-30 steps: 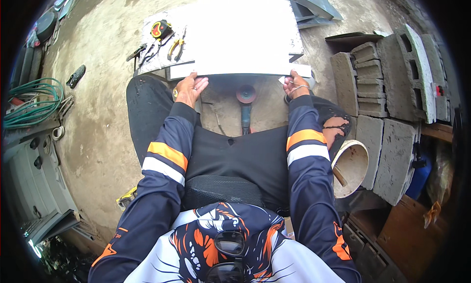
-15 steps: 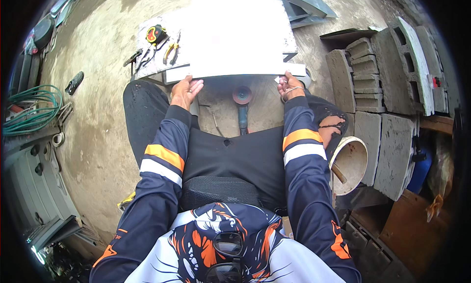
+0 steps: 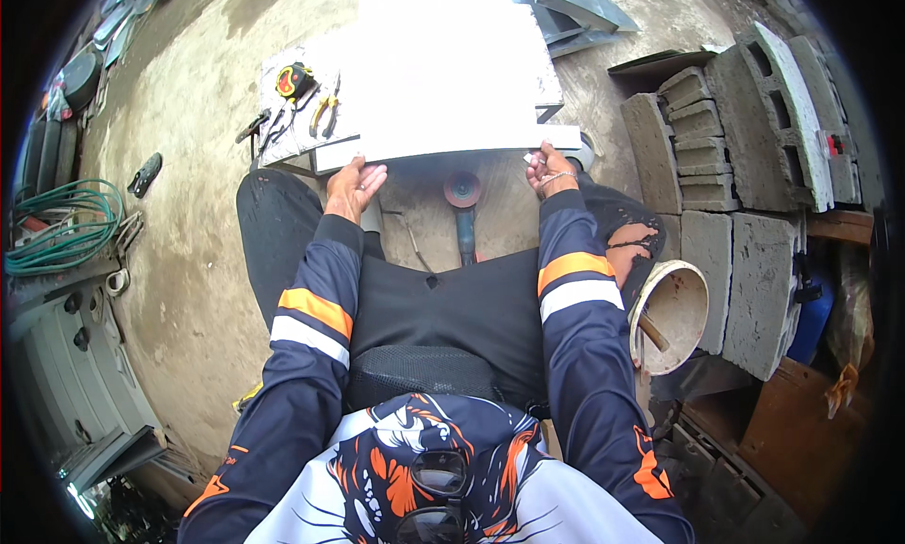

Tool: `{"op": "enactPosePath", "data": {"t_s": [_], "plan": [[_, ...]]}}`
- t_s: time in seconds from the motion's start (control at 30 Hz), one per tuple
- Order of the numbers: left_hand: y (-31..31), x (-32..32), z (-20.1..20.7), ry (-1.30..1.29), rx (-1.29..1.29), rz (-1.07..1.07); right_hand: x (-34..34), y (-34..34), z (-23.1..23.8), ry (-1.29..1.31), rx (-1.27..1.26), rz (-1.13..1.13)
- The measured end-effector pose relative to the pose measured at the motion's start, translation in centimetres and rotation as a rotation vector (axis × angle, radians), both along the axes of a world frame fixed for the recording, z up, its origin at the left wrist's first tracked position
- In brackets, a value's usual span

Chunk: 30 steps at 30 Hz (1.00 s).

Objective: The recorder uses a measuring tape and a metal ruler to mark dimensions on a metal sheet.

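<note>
A broad, glaringly bright white sheet lies over a low work table, its near edge facing me. Along that edge a narrow white strip sticks out on both sides. My left hand pinches the edge near its left corner, thumb on top and the other fingers curled below. At the right corner, my right hand closes on the same edge, with a small white piece beside its fingers. Glare hides whether sheet and strip are joined. On the floor between my legs, below the edge, lies an angle grinder.
Left on the table lie a tape measure, yellow-handled pliers and other hand tools. Concrete blocks and a dirty white bucket stand to my right. A coiled green hose sits far left; metal pieces lie beyond.
The whole view has shifted slightly. Both hands keep their hold on the near edge, and the strip's left end sits a little closer to me.
</note>
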<state>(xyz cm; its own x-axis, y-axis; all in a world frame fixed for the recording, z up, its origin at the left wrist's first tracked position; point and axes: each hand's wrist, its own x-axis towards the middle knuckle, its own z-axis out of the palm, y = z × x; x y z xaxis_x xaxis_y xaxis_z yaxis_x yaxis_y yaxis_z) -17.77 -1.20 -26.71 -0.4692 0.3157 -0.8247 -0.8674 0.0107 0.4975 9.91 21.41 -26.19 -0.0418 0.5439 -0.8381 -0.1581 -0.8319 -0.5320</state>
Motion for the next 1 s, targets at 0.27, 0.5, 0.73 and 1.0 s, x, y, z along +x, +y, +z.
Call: {"op": "enactPosePath", "data": {"t_s": [0.27, 0.5, 0.73, 1.0], "plan": [[0.3, 3.7, 5.8, 1.039, -0.697, -0.924, 0.6, -0.7, 0.0, -0.031, 0.005, -0.047], [3.7, 3.3, 6.3, 1.799, -0.542, -1.269, 1.1, -2.2, -4.4, 0.157, 0.001, -0.178], [3.7, 2.2, 4.2, 1.726, -0.435, -1.328, -5.2, -5.4, -6.4, 0.453, -0.064, -0.659], [4.1, 1.9, 3.4, 1.744, -0.356, -1.324, -6.7, -5.5, -8.2, 0.798, 0.015, -0.825]]}}
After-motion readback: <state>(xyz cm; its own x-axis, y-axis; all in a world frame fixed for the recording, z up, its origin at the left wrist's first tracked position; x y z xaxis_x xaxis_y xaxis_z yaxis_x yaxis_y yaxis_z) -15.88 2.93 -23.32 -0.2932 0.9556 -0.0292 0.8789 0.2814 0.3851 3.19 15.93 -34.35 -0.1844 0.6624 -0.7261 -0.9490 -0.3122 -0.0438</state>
